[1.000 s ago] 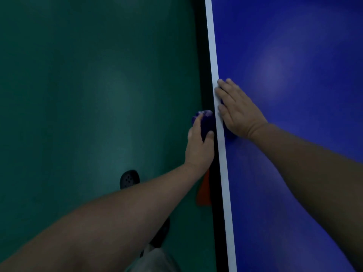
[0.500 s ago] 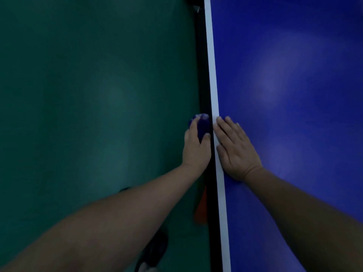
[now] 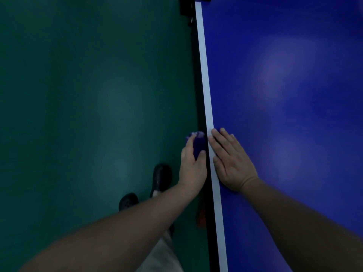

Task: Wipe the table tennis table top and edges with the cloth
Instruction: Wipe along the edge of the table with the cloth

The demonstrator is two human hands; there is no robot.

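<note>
Clamping cloth at table edge, left grip; right grip flat; green floor.

The table tennis table has a deep blue top with a soft shine, and a white line runs along its side border from the far end to the near end. Below this line the edge of the table is dark, almost black, and it looks like a narrow vertical band. The cloth is purple-blue, bunched into a small lump with some paler spots at its far end. It is pressed against the dark side edge, just beside the white line, about halfway along the visible border. Most of the cloth is covered, only its far part shows.
</note>
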